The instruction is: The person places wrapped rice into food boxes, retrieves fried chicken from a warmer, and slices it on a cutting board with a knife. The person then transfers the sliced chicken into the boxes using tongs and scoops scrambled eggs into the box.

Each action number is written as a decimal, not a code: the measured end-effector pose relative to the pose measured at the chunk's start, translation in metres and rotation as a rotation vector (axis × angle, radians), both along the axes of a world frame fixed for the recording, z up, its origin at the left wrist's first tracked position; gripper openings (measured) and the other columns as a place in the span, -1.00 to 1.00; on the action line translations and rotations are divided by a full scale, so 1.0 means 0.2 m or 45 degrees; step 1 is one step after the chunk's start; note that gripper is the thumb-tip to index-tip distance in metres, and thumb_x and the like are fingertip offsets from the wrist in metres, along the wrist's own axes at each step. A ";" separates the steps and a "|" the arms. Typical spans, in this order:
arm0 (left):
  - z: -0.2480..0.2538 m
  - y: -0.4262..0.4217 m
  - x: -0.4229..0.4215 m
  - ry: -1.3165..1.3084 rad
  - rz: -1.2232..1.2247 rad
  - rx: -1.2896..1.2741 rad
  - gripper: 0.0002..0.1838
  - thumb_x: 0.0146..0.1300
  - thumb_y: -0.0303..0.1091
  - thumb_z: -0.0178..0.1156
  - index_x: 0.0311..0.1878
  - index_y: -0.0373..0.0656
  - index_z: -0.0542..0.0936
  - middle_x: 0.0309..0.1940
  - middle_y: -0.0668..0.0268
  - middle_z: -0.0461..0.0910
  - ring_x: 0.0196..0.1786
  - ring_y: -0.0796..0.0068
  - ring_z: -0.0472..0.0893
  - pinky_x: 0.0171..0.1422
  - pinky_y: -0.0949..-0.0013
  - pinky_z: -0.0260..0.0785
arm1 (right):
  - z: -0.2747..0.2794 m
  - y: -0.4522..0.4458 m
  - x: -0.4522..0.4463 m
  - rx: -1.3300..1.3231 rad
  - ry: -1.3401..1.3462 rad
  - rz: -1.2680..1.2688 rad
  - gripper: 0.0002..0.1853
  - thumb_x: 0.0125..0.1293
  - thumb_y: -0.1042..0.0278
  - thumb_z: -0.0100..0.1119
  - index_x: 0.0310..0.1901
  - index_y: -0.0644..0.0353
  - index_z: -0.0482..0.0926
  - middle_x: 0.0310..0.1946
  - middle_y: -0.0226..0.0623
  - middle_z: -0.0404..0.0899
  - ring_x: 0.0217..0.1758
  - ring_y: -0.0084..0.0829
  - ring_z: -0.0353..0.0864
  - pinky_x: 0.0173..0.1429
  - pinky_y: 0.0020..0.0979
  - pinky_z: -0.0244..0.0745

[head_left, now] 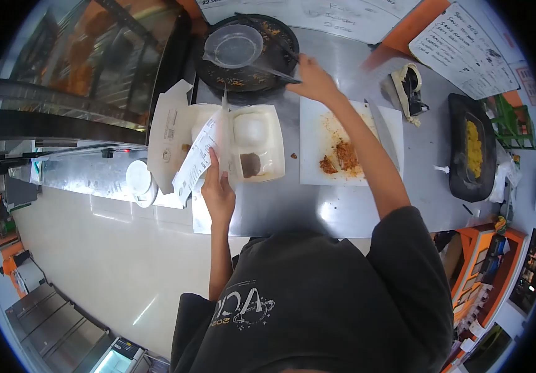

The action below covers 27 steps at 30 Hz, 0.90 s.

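My left hand is closed on a white printed slip, held upright against an open cardboard food box. In the box's right half lie a white rounded mound, which looks like rice, and a brown patch. My right hand reaches to the edge of a round black pan with food bits in it. Its fingers are closed at the end of what look like dark metal tongs. A clear plastic bowl sits over the pan, partly beneath the tongs.
A white cutting board holds chopped brown food and a large knife. Farther right are a black-and-cream object and a black tray of yellow food. A glass cabinet stands left, near a white round lid.
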<state>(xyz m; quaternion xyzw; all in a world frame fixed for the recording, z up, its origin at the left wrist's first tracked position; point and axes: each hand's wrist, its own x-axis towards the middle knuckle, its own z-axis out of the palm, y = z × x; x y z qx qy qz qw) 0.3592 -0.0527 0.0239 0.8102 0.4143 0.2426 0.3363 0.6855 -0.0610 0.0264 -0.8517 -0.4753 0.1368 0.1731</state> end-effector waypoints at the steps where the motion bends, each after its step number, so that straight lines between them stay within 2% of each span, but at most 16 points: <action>1: 0.00 -0.01 -0.01 -0.050 -0.052 0.030 -0.29 0.06 -0.76 0.01 0.34 -0.14 0.19 -0.04 -0.06 0.50 -0.08 0.01 0.56 0.01 0.30 0.38 | 0.03 -0.13 0.05 0.067 -0.038 0.021 -0.15 -0.04 0.01 0.29 0.17 0.37 0.13 0.01 0.18 0.36 0.02 0.07 0.45 0.10 -0.14 0.38; 3: -0.01 -0.03 -0.05 -0.097 -0.149 0.074 -0.30 0.06 -0.76 0.00 0.33 -0.15 0.21 -0.06 -0.06 0.51 -0.11 0.05 0.57 -0.02 0.33 0.39 | 0.09 -0.43 0.21 0.209 -0.011 0.096 -0.23 -0.02 0.05 0.26 0.14 0.38 0.21 0.01 0.16 0.40 0.05 0.06 0.43 0.11 -0.16 0.36; 4: -0.01 -0.04 -0.07 -0.121 -0.197 0.098 -0.30 0.05 -0.77 -0.01 0.33 -0.16 0.21 -0.07 -0.06 0.51 -0.12 0.07 0.57 -0.03 0.34 0.39 | 0.11 -0.61 0.31 0.257 -0.110 0.142 -0.34 -0.01 0.16 0.23 0.07 0.37 0.26 -0.12 0.14 0.46 -0.03 0.05 0.46 0.06 -0.20 0.36; 5: 0.00 -0.06 -0.09 -0.118 -0.112 0.034 -0.33 0.04 -0.74 0.05 0.29 -0.18 0.27 -0.17 0.01 0.56 -0.22 0.22 0.60 -0.05 0.39 0.39 | 0.17 -0.80 0.40 0.220 -0.067 0.206 -0.35 -0.02 0.20 0.21 0.10 0.34 0.26 -0.11 0.12 0.47 -0.01 0.00 0.47 0.06 -0.20 0.34; 8: 0.06 -0.11 -0.16 -0.063 -0.003 -0.172 -0.37 0.01 -0.68 0.15 0.24 -0.20 0.35 -0.30 0.11 0.60 -0.31 0.39 0.60 -0.08 0.43 0.40 | 0.48 -1.30 0.52 -0.219 0.301 0.064 -0.30 -0.11 0.24 0.23 0.13 0.30 0.31 -0.06 0.01 0.46 0.03 -0.17 0.46 0.13 -0.27 0.30; 10: 0.00 -0.10 -0.23 -0.306 0.164 0.327 -0.69 0.11 -0.56 0.15 -0.03 -0.27 0.58 -0.43 0.16 0.64 -0.37 0.54 0.59 -0.21 0.45 0.43 | 0.54 -1.63 0.64 -0.351 0.284 0.011 -0.30 -0.18 0.26 0.28 0.10 0.29 0.38 -0.21 -0.11 0.50 -0.14 -0.29 0.49 0.00 -0.33 0.36; 11: 0.06 -0.11 -0.22 -0.339 0.476 0.300 -0.83 0.15 -0.51 0.15 -0.21 -0.29 0.65 -0.46 0.15 0.64 -0.41 0.51 0.59 -0.24 0.44 0.43 | 0.55 -1.75 0.70 -0.411 0.189 0.016 -0.30 -0.22 0.27 0.31 0.08 0.27 0.41 -0.34 -0.18 0.53 -0.28 -0.36 0.53 -0.14 -0.38 0.43; 12: 0.13 -0.12 -0.25 -0.119 0.701 0.379 -0.87 0.15 -0.46 0.19 -0.36 -0.32 0.67 -0.50 0.14 0.63 -0.48 0.46 0.57 -0.30 0.43 0.41 | 0.58 -1.81 0.74 -0.527 0.357 -0.074 -0.32 -0.22 0.28 0.32 0.06 0.26 0.44 -0.44 -0.24 0.50 -0.39 -0.41 0.50 -0.27 -0.41 0.40; 13: 0.22 -0.11 -0.23 -0.134 0.800 0.507 -0.82 0.15 -0.42 0.23 -0.48 -0.34 0.65 -0.50 0.13 0.61 -0.50 0.42 0.56 -0.38 0.40 0.37 | 0.61 -1.84 0.77 -0.640 0.525 -0.164 -0.34 -0.23 0.30 0.32 0.04 0.26 0.46 -0.54 -0.30 0.47 -0.51 -0.46 0.47 -0.39 -0.45 0.37; 15: 0.34 -0.08 -0.29 -0.172 0.745 0.709 -0.61 0.08 -0.53 0.24 -0.77 -0.34 0.31 -0.66 0.26 0.40 -0.61 0.47 0.38 -0.52 0.45 0.21 | 0.62 -1.88 0.84 -0.797 0.756 -0.255 -0.40 -0.23 0.34 0.35 -0.01 0.28 0.50 -0.67 -0.39 0.44 -0.66 -0.57 0.40 -0.60 -0.52 0.27; 18: 0.59 -0.14 -0.28 0.192 0.581 0.852 -0.61 0.00 -0.66 0.18 -0.76 -0.31 0.18 -0.69 0.26 0.29 -0.65 0.45 0.28 -0.52 0.49 0.15 | 0.56 -1.84 0.94 -0.930 0.922 -0.238 -0.49 -0.21 0.43 0.38 -0.11 0.36 0.54 -0.72 -0.45 0.41 -0.74 -0.67 0.34 -0.74 -0.58 0.13; 19: 0.63 -0.17 -0.31 0.286 0.463 0.753 -0.84 -0.10 -0.76 0.05 -0.62 -0.29 0.38 -0.59 0.23 0.38 -0.61 0.32 0.38 -0.47 0.37 0.26 | 0.54 -1.80 0.95 -0.972 0.956 -0.219 -0.52 -0.19 0.45 0.38 -0.13 0.36 0.55 -0.72 -0.45 0.41 -0.73 -0.66 0.35 -0.73 -0.57 0.15; 22: 0.63 -0.28 -0.21 0.366 -0.010 0.657 -0.73 -0.13 -0.75 0.02 -0.36 -0.21 0.55 -0.45 0.14 0.47 -0.52 0.16 0.51 -0.39 0.22 0.37 | 0.42 -1.71 1.02 -1.038 1.025 -0.151 -0.58 -0.16 0.50 0.38 -0.17 0.36 0.56 -0.71 -0.43 0.42 -0.71 -0.66 0.37 -0.72 -0.56 0.18; 24: 0.51 -0.36 -0.07 0.943 -0.234 0.138 -0.55 -0.14 -0.69 0.03 -0.13 -0.08 0.58 -0.27 0.03 0.49 -0.37 0.07 0.58 -0.25 0.12 0.42 | 0.32 -1.69 1.09 -1.057 1.047 -0.119 -0.59 -0.16 0.50 0.39 -0.17 0.36 0.56 -0.70 -0.43 0.44 -0.71 -0.65 0.37 -0.71 -0.56 0.19; 25: 0.25 -0.37 -0.07 0.756 -0.344 0.233 -0.64 -0.13 -0.62 0.09 -0.20 -0.05 0.60 -0.22 0.00 0.48 -0.35 0.06 0.59 -0.26 0.13 0.44 | 0.27 -1.68 1.11 -1.063 1.054 -0.107 -0.58 -0.16 0.49 0.39 -0.17 0.35 0.56 -0.70 -0.43 0.44 -0.71 -0.65 0.37 -0.70 -0.56 0.19; 27: 0.03 -0.43 0.08 0.878 -0.364 0.191 -0.88 -0.01 -0.46 0.16 -0.34 -0.18 0.59 -0.20 0.02 0.50 -0.33 0.05 0.60 -0.29 0.11 0.45 | 0.23 -1.66 1.12 -1.070 1.063 -0.100 -0.60 -0.16 0.46 0.42 -0.20 0.32 0.57 -0.67 -0.43 0.46 -0.69 -0.65 0.38 -0.69 -0.54 0.22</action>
